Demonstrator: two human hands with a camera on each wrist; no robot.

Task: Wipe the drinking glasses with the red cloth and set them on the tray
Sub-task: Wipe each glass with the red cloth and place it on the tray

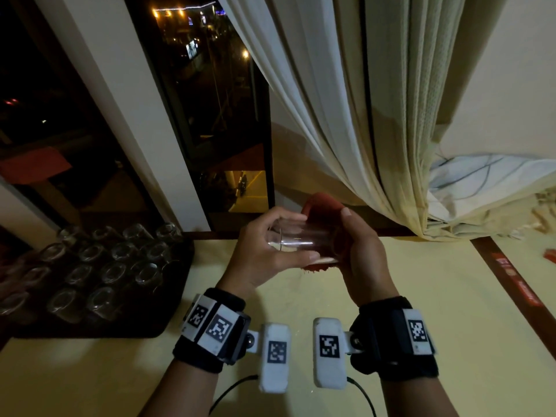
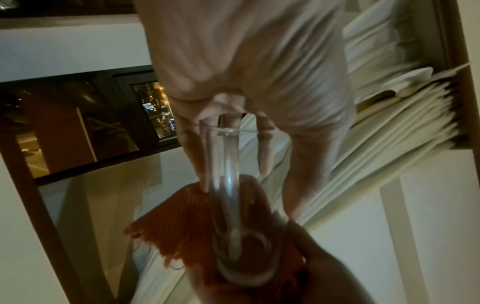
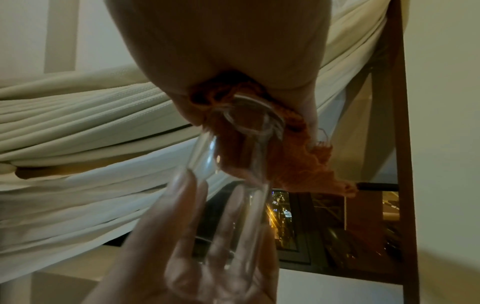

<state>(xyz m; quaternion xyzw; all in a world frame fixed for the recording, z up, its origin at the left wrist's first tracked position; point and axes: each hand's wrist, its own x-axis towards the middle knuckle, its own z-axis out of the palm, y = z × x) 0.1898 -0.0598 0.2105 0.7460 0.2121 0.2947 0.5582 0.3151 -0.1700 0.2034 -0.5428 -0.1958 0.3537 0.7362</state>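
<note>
A clear drinking glass (image 1: 296, 242) lies sideways in the air above the yellow table, between both hands. My left hand (image 1: 264, 251) grips its open end, fingers curled round the wall. My right hand (image 1: 358, 251) holds the red cloth (image 1: 323, 207) wrapped over the glass's thick base. In the left wrist view the glass (image 2: 228, 205) runs down into the red cloth (image 2: 176, 232). The right wrist view shows the glass base (image 3: 249, 119) pressed into the cloth (image 3: 306, 164). The dark tray (image 1: 177, 284) sits at the left with several glasses (image 1: 114, 272) on it.
A yellow table (image 1: 421, 311) with a brown edge strip on the right lies under the hands. Behind it are a dark window (image 1: 216, 115) and cream curtains (image 1: 361, 115) bunched on the sill. Cables run from the wrist units near the front edge.
</note>
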